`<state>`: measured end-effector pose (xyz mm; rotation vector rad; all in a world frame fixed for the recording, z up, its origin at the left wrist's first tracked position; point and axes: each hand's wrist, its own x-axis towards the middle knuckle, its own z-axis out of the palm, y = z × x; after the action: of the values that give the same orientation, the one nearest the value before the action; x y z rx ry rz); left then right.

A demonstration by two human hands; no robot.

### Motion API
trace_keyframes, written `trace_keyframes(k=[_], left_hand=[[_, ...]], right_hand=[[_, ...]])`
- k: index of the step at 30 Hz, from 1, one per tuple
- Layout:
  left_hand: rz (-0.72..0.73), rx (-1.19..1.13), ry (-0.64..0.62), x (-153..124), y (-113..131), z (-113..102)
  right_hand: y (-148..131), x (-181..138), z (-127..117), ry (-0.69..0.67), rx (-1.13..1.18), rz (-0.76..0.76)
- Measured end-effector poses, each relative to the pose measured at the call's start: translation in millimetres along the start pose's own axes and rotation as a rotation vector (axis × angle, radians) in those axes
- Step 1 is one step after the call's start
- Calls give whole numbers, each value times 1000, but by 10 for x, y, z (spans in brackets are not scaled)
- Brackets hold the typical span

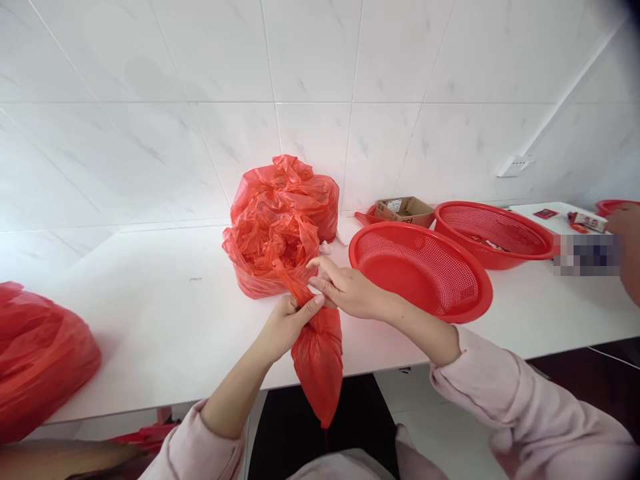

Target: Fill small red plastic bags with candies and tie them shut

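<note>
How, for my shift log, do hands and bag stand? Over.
Left hand gripping the bag; right hand at its neck. Bag hanging below the hands. Bulkier bags just beyond, basket to the right.

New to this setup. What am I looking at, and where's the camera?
No machine here: just a person's bare hands, seen by one camera worn on the head, looking forward and down. The left hand holds a red plastic bag by its gathered neck; the right hand is at that neck too, its exact hold unclear. The white table bears bulging red bags, two red baskets and a cardboard box. Another person's arm shows at far right.
</note>
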<state>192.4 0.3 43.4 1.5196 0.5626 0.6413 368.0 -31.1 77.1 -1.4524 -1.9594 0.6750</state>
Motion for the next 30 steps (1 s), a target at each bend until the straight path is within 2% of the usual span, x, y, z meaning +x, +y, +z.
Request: trace_keyframes(k=[2,6,8,10,13,16,19,20,22,24,26,30], left_hand=[[4,21,51,-16,-14,-25],[-8,48,158,-26,-53,-55],[-3,38,156,-27,-68,-95],[15,58,124,-34,-69,-167],[101,129,84,-58,-58,-291],[207,249,29,-82,-52,-346],[238,319,-3,-86,-43,-314],[242,331,-7,-84,-36,-294],[249,364,-6,-79,-19,-253],[282,428,35,-78,-13,-221],[351,537,136,-85,-35,-197],[465,743,347,-101,-153,-153]], right_hand=[[32,-77,-46,-10,23,67],[-116,-259,-164,187,90,68],[-221,-373,-129,215,164,61],[-263,-490,-8,200,272,80],[-175,-618,218,143,393,158],[-25,-629,305,88,258,223],[66,-526,257,250,6,77],[84,-479,247,304,-3,19],[109,-392,277,303,133,-35],[115,-339,388,243,328,-26],[93,-334,546,235,445,-13],[-9,-408,764,311,395,-18]])
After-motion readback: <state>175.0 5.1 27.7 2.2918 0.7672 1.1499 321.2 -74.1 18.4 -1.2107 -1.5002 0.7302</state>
